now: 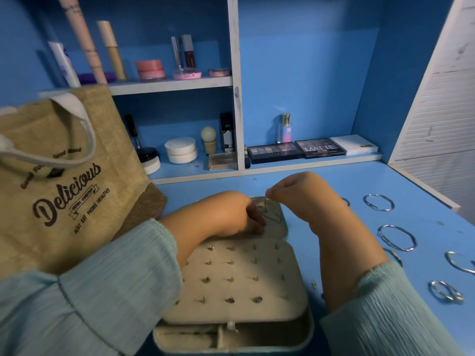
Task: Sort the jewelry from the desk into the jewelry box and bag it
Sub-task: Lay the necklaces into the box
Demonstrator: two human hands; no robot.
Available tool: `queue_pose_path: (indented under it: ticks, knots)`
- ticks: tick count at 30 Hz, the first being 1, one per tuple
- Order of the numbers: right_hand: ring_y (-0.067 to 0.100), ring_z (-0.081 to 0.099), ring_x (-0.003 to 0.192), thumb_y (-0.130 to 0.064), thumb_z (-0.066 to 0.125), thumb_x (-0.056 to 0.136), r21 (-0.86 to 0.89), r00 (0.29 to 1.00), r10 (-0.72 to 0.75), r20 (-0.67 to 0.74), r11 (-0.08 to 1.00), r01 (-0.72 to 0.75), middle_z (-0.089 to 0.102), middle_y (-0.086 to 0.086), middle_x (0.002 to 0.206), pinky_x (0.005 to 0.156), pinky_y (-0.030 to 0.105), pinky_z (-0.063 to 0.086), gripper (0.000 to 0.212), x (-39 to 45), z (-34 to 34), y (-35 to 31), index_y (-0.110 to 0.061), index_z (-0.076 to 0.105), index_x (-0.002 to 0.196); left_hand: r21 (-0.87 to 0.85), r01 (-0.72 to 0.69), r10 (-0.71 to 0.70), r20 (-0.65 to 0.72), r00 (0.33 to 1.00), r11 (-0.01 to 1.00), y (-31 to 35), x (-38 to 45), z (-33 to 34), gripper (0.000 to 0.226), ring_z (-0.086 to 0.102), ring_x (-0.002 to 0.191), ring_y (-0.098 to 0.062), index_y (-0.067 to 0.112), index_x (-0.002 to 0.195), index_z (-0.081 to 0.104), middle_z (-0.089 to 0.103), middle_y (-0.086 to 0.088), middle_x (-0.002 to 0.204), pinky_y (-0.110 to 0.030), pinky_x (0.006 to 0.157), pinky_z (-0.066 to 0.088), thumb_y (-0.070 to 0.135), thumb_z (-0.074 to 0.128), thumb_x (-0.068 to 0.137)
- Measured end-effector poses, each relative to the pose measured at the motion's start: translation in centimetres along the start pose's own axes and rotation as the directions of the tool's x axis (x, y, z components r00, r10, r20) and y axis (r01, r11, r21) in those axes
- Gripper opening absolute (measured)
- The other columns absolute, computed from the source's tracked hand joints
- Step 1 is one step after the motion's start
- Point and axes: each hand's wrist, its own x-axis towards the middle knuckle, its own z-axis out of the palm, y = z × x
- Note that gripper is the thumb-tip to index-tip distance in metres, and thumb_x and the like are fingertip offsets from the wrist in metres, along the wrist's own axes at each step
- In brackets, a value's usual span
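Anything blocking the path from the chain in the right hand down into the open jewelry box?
Only the left hand: it lies in the back of the jewelry box, just under the thin chain that the right hand pinches. Nothing else visible stands between.

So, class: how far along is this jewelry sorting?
Done: studs fill the earring panel of the open jewelry box. In hand: the right hand pinches a thin wire piece over the lid, the left hand alongside. Left: bangles on the desk; the jute bag stands beside.
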Motion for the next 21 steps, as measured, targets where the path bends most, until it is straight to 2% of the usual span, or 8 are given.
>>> queue_pose_path:
  ticks: [3, 5, 7, 10, 13, 15, 18, 21]
  knots:
    - [0.025, 0.054, 0.091, -0.017, 0.053, 0.088, -0.239, 0.998, 0.028, 0.058, 0.971, -0.014, 0.065, 0.017, 0.097, 0.073, 0.03, 0.044, 0.027, 0.6, 0.5, 0.0, -0.005, 0.068, 0.107, -0.035, -0.017, 0.017, -0.002, 1.0, 0.999, -0.3, -0.1, 0.1, 0.017, 0.056, 0.101, -0.013, 0.034, 0.101, 0.068, 0.062, 0.008, 0.114, -0.024, 0.085, 0.044, 0.033, 0.066, 0.085]
    - [0.028, 0.045, 0.114, -0.018, 0.048, 0.091, -0.397, 0.992, 0.061, 0.106, 0.918, -0.014, 0.062, 0.01, 0.108, 0.086, 0.033, 0.043, 0.026, 0.8, 1.0, 0.0, -0.012, 0.067, 0.108, -0.052, -0.026, 0.025, -0.011, 1.0, 0.998, -0.6, 0.0, 0.2, 0.013, 0.056, 0.101, -0.012, 0.038, 0.097, 0.067, 0.062, 0.009, 0.114, -0.025, 0.086, 0.045, 0.034, 0.066, 0.084]
    - [0.029, 0.031, 0.123, -0.018, 0.047, 0.091, -0.471, 0.99, 0.08, 0.114, 0.882, -0.017, 0.057, 0.007, 0.112, 0.091, 0.038, 0.042, 0.026, 0.8, 1.4, 0.1, -0.016, 0.064, 0.11, -0.068, -0.039, 0.038, -0.021, 0.999, 0.997, -0.8, 0.1, 0.4, 0.008, 0.056, 0.1, -0.012, 0.044, 0.085, 0.065, 0.062, 0.009, 0.113, -0.025, 0.086, 0.046, 0.036, 0.066, 0.084]
    - [0.029, 0.025, 0.124, -0.017, 0.048, 0.09, -0.53, 0.99, 0.071, 0.12, 0.848, 0.003, 0.055, 0.006, 0.107, 0.092, 0.04, 0.041, 0.026, 0.5, 1.5, 0.0, -0.018, 0.065, 0.109, -0.072, -0.054, 0.053, -0.022, 0.998, 0.996, -1.3, 0.1, 0.5, 0.006, 0.056, 0.101, -0.014, 0.046, 0.083, 0.064, 0.061, 0.008, 0.115, -0.029, 0.09, 0.046, 0.04, 0.065, 0.083]
    - [0.028, 0.023, 0.127, -0.014, 0.049, 0.089, -0.504, 0.991, 0.034, 0.129, 0.863, 0.036, 0.057, 0.005, 0.109, 0.093, 0.039, 0.041, 0.027, -0.1, 1.1, -0.2, -0.025, 0.069, 0.103, -0.039, -0.07, 0.069, -0.025, 0.997, 0.997, -1.7, 0.2, 0.5, 0.009, 0.056, 0.102, -0.014, 0.044, 0.091, 0.066, 0.061, 0.009, 0.115, -0.034, 0.092, 0.046, 0.044, 0.064, 0.083]
    - [0.028, 0.024, 0.127, -0.009, 0.047, 0.088, -0.5, 0.991, 0.009, 0.13, 0.864, 0.057, 0.058, 0.005, 0.111, 0.095, 0.041, 0.04, 0.033, -0.5, 0.9, -0.3, -0.03, 0.07, 0.098, -0.021, -0.085, 0.085, -0.028, 0.996, 0.996, -1.9, 0.1, 0.6, 0.004, 0.056, 0.1, -0.013, 0.046, 0.087, 0.064, 0.062, 0.011, 0.111, -0.035, 0.09, 0.047, 0.045, 0.063, 0.083]
    - [0.029, 0.028, 0.119, -0.009, 0.043, 0.086, -0.587, 0.993, -0.004, 0.119, 0.806, 0.074, 0.051, 0.004, 0.112, 0.095, 0.042, 0.039, 0.034, -0.7, 1.0, -0.3, -0.024, 0.067, 0.105, 0.005, -0.116, 0.116, -0.049, 0.992, 0.993, -2.1, 0.1, 0.7, 0.013, 0.056, 0.096, -0.014, 0.05, 0.072, 0.058, 0.061, 0.012, 0.103, -0.037, 0.087, 0.049, 0.047, 0.063, 0.083]
    - [0.028, 0.028, 0.116, -0.009, 0.044, 0.086, -0.633, 0.992, 0.009, 0.128, 0.77, 0.075, 0.047, 0.003, 0.113, 0.097, 0.042, 0.038, 0.033, -0.7, 1.1, -0.3, -0.021, 0.064, 0.11, 0.02, -0.132, 0.133, -0.069, 0.989, 0.991, -2.3, 0.2, 0.8, 0.012, 0.055, 0.098, -0.015, 0.049, 0.073, 0.056, 0.057, 0.012, 0.099, -0.039, 0.089, 0.047, 0.047, 0.061, 0.083]
